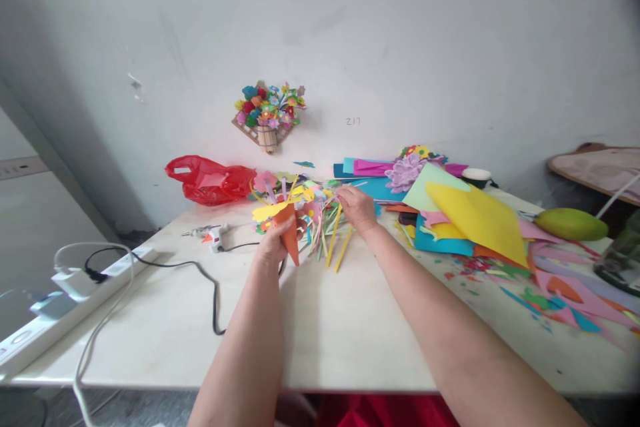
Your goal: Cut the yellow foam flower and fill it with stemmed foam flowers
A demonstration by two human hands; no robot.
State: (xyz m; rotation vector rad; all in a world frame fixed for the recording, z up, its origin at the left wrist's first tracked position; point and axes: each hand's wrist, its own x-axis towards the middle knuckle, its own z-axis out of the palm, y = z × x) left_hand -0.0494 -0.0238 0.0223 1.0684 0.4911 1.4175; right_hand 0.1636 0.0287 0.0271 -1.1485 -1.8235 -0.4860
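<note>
Gripping an orange cone (291, 240) just left of frame centre, the left hand (271, 248) is closed around it. The right hand (356, 208) rests palm-down on paper strips (332, 238) at centre; its grasp cannot be told.

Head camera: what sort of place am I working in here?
Probably a craft table in a plain room, maybe at home: coloured paper sheets piled on it, a glue gun, and a paper-flower bouquet on the wall.
</note>
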